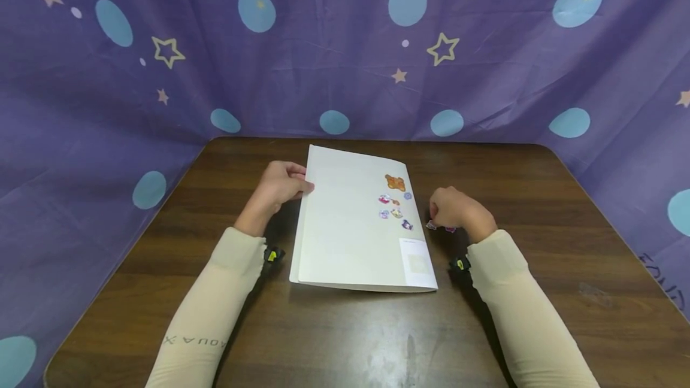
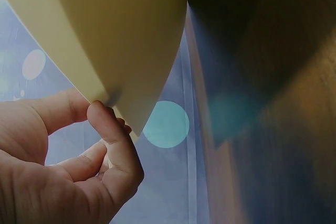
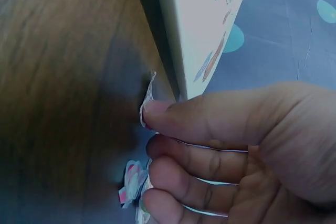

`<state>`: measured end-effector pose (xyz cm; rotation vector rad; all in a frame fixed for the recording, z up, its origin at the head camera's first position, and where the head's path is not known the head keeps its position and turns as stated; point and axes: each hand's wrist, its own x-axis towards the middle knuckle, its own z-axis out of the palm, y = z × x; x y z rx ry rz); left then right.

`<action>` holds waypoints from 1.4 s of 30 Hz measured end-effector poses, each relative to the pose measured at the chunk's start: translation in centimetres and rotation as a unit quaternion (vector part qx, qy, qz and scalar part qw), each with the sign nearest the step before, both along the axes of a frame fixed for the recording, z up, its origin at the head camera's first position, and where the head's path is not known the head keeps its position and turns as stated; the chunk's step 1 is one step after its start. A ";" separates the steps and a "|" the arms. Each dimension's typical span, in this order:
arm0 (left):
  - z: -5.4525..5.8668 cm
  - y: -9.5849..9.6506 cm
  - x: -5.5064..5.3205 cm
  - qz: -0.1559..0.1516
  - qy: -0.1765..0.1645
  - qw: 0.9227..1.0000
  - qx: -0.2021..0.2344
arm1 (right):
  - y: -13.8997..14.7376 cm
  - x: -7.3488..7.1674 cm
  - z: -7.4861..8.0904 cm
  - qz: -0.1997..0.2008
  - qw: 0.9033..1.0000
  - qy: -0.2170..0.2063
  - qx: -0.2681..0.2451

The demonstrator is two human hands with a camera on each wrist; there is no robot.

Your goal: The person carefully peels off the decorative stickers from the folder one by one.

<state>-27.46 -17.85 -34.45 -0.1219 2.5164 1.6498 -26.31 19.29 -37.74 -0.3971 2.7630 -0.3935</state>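
Note:
A white paper folder (image 1: pixel 345 220) lies on the table, its left side raised a little. My left hand (image 1: pixel 281 184) pinches the folder's left edge between thumb and fingers; in the left wrist view the folder's underside (image 2: pixel 121 40) shows above the fingers. Several small stickers are on the folder's right half, among them a brown bear sticker (image 1: pixel 395 182). Just right of the folder, my right hand (image 1: pixel 455 207) is low over the table. Its thumb and forefinger pinch a small thin sticker (image 3: pixel 147 100). Another crumpled-looking sticker (image 3: pixel 132 182) lies beside the fingertips.
A white label (image 1: pixel 416 261) with a pale square is at the folder's lower right corner. The brown wooden table (image 1: pixel 366 340) reaches a purple curtain (image 1: pixel 334 47) patterned with stars and blue dots. Each wrist wears a dark strap.

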 end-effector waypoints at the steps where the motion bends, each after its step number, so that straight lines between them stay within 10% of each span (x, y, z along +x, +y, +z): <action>1: 0.0 0.0 0.0 -0.001 -0.001 1.000 0.000 | 0.0 0.0 0.0 -0.002 1.000 -0.001 0.001; 42: -0.2 0.0 -0.1 0.003 -0.002 1.000 -0.011 | -3.2 1.7 1.9 0.109 0.991 0.027 -0.079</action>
